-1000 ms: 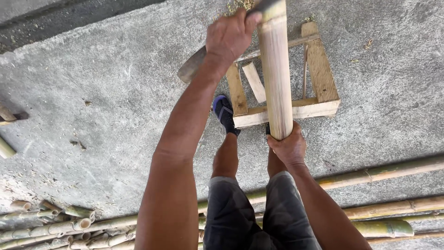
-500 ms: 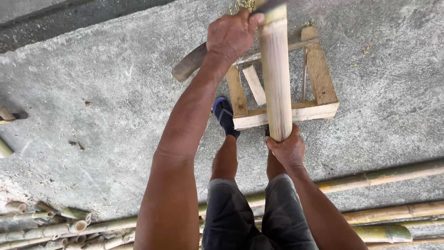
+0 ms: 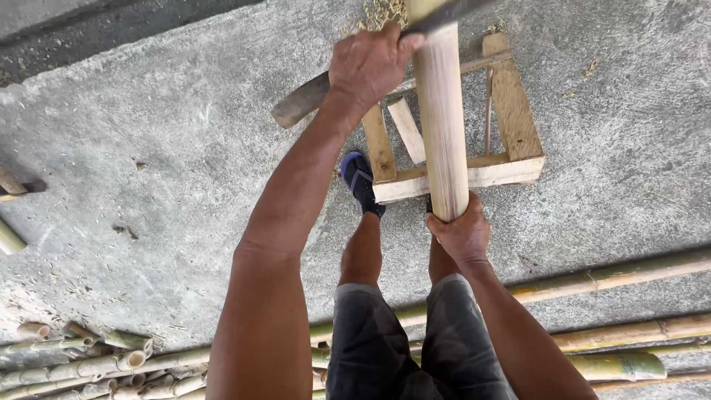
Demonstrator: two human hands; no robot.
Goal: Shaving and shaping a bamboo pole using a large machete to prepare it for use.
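My right hand point(image 3: 463, 233) grips the lower part of an upright pale bamboo pole point(image 3: 441, 118) that stands in front of my legs. My left hand point(image 3: 368, 63) is closed on the wooden handle point(image 3: 300, 101) of a cutting tool whose dark blade point(image 3: 452, 13) lies across the top end of the pole. Beneath the pole sits a small wooden frame stool point(image 3: 511, 111) on the concrete floor. My left foot in a dark sandal point(image 3: 361, 180) stands next to the frame.
Long bamboo poles point(image 3: 615, 278) lie across the floor behind my legs. A heap of short cut bamboo pieces point(image 3: 96, 359) lies at lower left. More bamboo bits point(image 3: 9, 185) sit at the left edge. Shavings point(image 3: 378, 13) are scattered at the top.
The tool handle has dropped and swung a little, and the blade now rests across the top of the pole. My right hand keeps its grip on the pole.
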